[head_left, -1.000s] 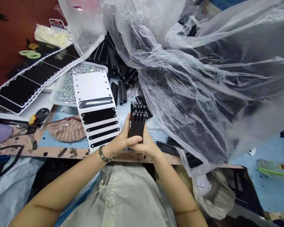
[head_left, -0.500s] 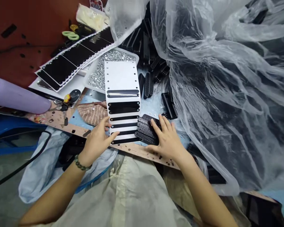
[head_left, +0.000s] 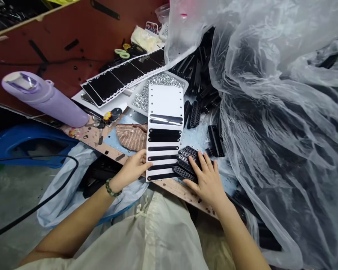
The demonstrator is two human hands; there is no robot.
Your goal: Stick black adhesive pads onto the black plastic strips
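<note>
A white sheet with black strips (head_left: 166, 101) lies on the bench, its upper end over a tray of small metal parts. My left hand (head_left: 132, 168) pinches the sheet's left edge near the bottom, the thumb on top and the other fingers curled. My right hand (head_left: 207, 180) rests with fingers spread on several black perforated strip-shaped pieces (head_left: 186, 161). These lie side by side in a bunch and overlap the sheet's lower right edge. Part of the bunch is hidden under my fingers.
Behind the sheet sits the clear tray (head_left: 135, 103) of metal bits. More sheets with black panels (head_left: 112, 84), green-handled scissors (head_left: 122, 53) and a purple bottle (head_left: 53, 101) are on the left. A brown knitted item (head_left: 131, 137) lies beside the sheet. Plastic film (head_left: 259, 112) covers the right.
The camera has turned left, so the scene sits further right and lower, with more of the bottle showing. My left thumb has drawn back toward the sheet's edge. My right hand stays on the black pieces.
</note>
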